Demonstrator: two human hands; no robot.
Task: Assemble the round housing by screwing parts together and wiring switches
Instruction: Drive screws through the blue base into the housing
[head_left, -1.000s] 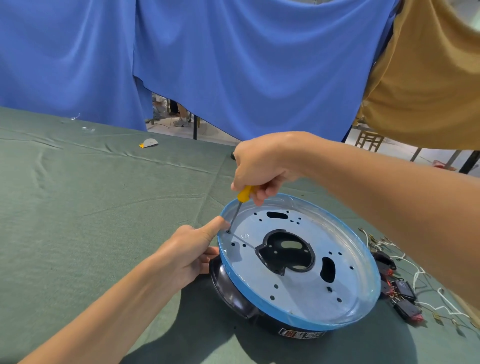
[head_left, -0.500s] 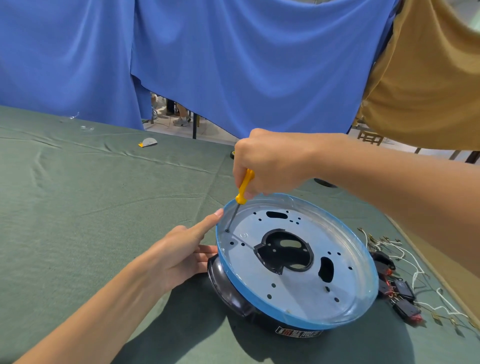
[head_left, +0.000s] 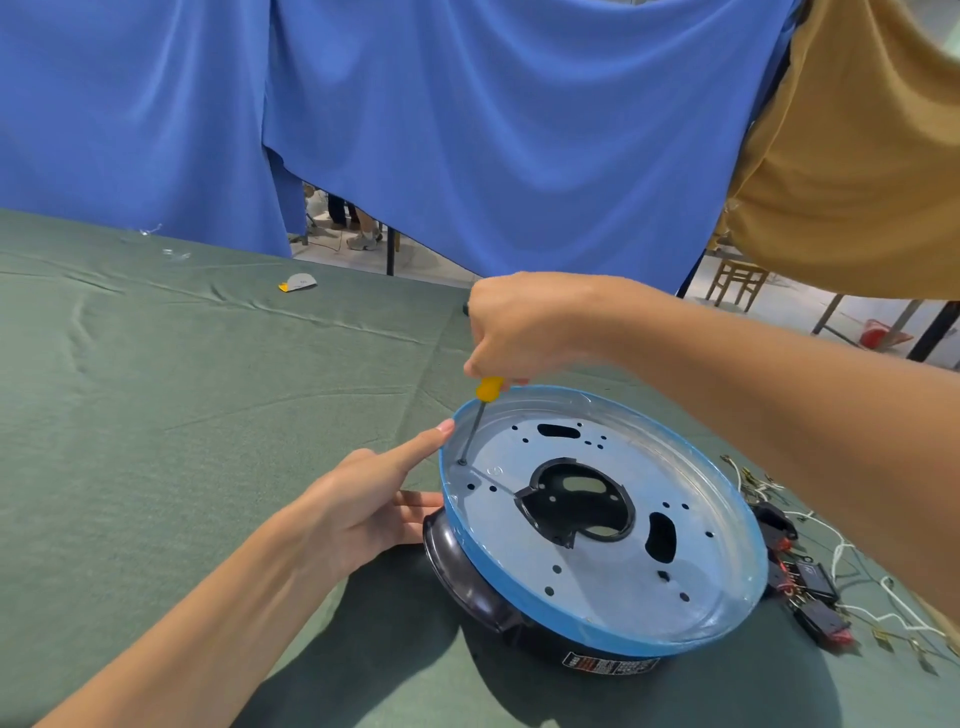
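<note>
**One screw under way: the steadying hand eases off**

Round housing (head_left: 597, 582) rests on the green tabletop (head_left: 208, 415), toward its right edge and well in from the far edge. A blue-rimmed metal plate caps its black body. At the plate's left margin a screw (head_left: 462, 461) sits in its hole with the tip of the screwdriver (head_left: 474, 428) planted on it, the shaft leaning a little toward the far edge.

Right hand (head_left: 519, 327) is curled tight round the yellow handle from above. Compared with a second ago, the fist has rolled about the handle while the tip kept to the same hole, which I read as turns going in.

Left hand (head_left: 358, 509) has changed more. A second ago its fingertips crowded the tip. Now the index finger (head_left: 421, 447) is straight, its end touching the outside of the rim. The other fingers lie flat against the black body, gripping nothing. Likely the screw has caught and no longer needs guiding.

Wired switches (head_left: 810, 582) lie untouched just beside the housing's right side.
</note>
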